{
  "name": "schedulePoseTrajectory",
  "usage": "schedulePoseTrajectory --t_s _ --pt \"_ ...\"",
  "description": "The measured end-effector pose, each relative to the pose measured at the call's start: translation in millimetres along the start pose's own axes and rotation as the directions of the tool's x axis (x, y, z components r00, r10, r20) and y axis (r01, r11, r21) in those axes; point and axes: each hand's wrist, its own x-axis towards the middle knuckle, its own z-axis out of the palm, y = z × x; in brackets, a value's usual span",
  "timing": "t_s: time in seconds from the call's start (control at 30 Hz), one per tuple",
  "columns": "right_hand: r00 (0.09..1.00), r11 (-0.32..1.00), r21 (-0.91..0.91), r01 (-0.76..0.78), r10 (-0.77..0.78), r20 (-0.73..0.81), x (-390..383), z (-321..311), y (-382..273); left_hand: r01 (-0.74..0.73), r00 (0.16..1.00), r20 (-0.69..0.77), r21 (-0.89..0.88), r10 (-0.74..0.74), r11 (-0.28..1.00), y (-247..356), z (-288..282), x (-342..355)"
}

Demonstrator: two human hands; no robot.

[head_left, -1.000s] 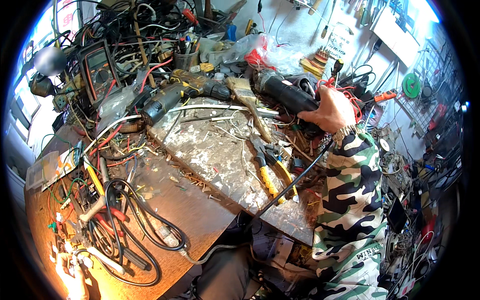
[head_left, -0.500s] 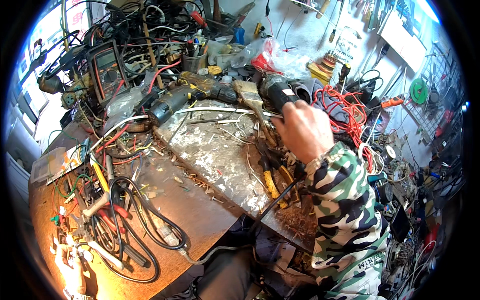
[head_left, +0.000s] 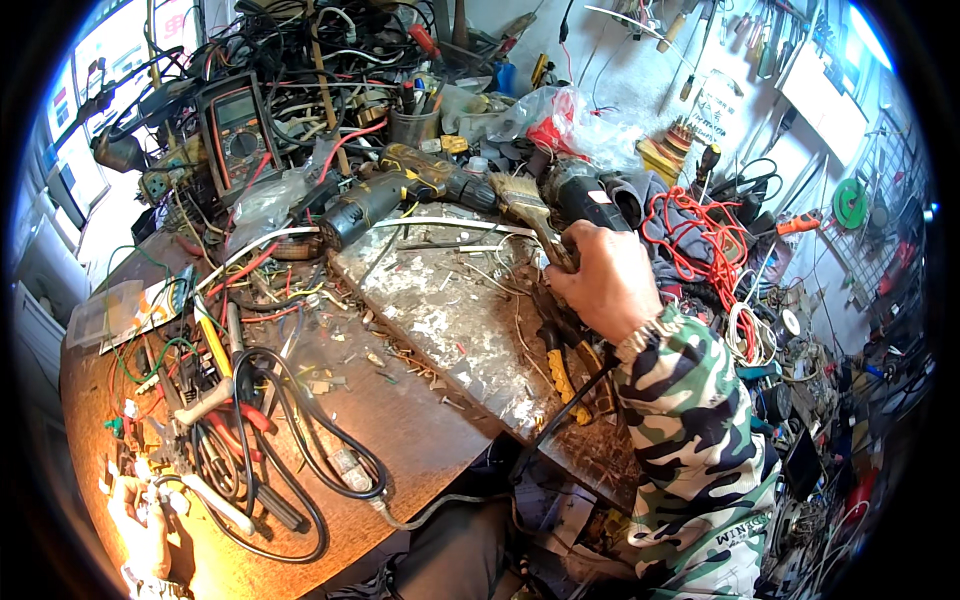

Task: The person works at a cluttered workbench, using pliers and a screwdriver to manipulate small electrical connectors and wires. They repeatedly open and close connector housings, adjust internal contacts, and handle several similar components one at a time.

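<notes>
My right hand (head_left: 612,282), in a camouflage sleeve, reaches over the scuffed board on the bench. Its thumb and fingers close around the lower handle of a paintbrush (head_left: 546,232), whose pale bristles point away from me. Just beyond the fingers lies a black cylindrical power tool (head_left: 590,203). Yellow-handled pliers (head_left: 562,372) rest below the wrist. At the lower left, my left hand (head_left: 142,530) is curled under a bright glare near the bench edge. Something small is at its fingertips, too washed out to name.
A yellow-black cordless drill (head_left: 420,175) lies behind the board. A multimeter (head_left: 237,135) leans before piled cables. Looped black cable (head_left: 318,530) and a yellow-handled tool (head_left: 212,345) lie near my left hand. Tangled red wire (head_left: 700,235) sits at the right, with a plastic bag (head_left: 590,125) behind.
My right hand has come off the black power tool, nearer to me, and closed on the paintbrush handle. The whole view has shifted slightly right; my left hand stays in place.
</notes>
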Motion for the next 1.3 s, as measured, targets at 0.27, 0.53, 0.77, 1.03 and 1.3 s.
schedulePoseTrajectory --t_s 0.27,0.53,0.77,1.03,1.3 --pt "0.961 0.913 0.339 0.227 -0.267 0.074 -12.1 -43.0 -12.3 0.005 1.000 0.031 -0.015 -0.005 1.000 0.4 16.6 13.5" --pt "0.744 0.522 0.747 0.413 0.280 -0.607 5.6 -71.1 -11.6 0.026 0.998 -0.056 0.033 -0.024 0.999 8.0 -2.7 -7.2" --pt "0.820 0.612 0.720 0.326 0.195 -0.538 1.5 -16.4 -3.8 0.016 1.000 0.010 0.008 -0.016 1.000 6.7 17.4 13.5" --pt "0.996 0.955 0.295 -0.045 0.067 -0.066 4.8 -64.5 14.2 0.031 0.999 -0.013 0.026 -0.030 0.999 9.3 15.7 10.1" --pt "0.965 0.803 0.591 -0.083 0.214 -0.155 19.9 -91.3 14.0 0.040 0.999 0.034 -0.010 -0.040 0.999 2.1 32.5 22.3"
